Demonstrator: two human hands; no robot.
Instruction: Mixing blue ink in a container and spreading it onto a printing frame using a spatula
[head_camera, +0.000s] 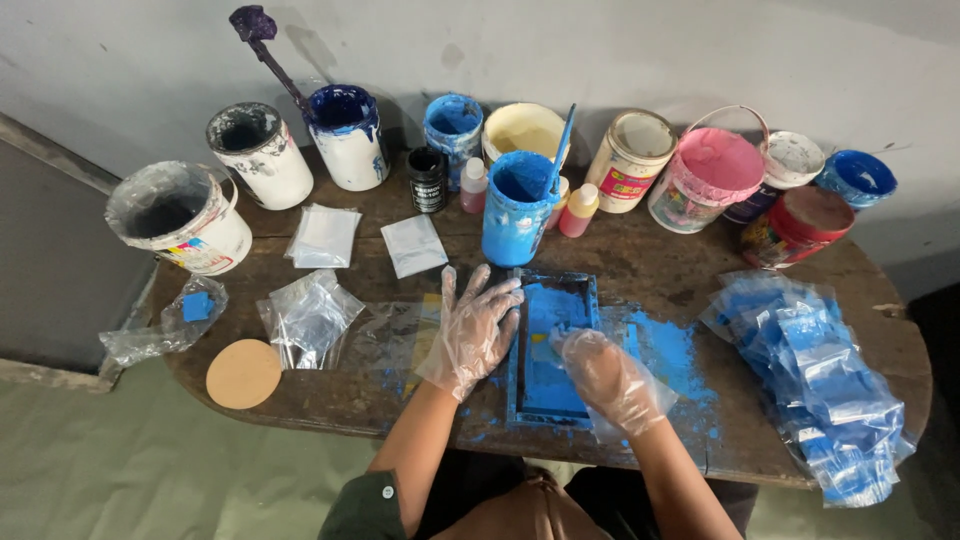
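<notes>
Gloved hands on a blue-smeared frame at the bench's near edge.

Left hand (472, 328), in a clear plastic glove, lies flat with fingers spread wide on the left rail of the blue frame (552, 345). Right hand (610, 378), also gloved, is curled over the frame's inside, pressing on blue paint; whether it grips anything, cannot tell. Just beyond the hands stands a blue paint tub (516, 208) with a stick in it. Right of the right hand, a pile of blue-stained clear bags (815, 380). Left of the left hand, crumpled clear bags (308, 315) and a round tan disc (244, 373) on the wooden bench (660, 262).
</notes>
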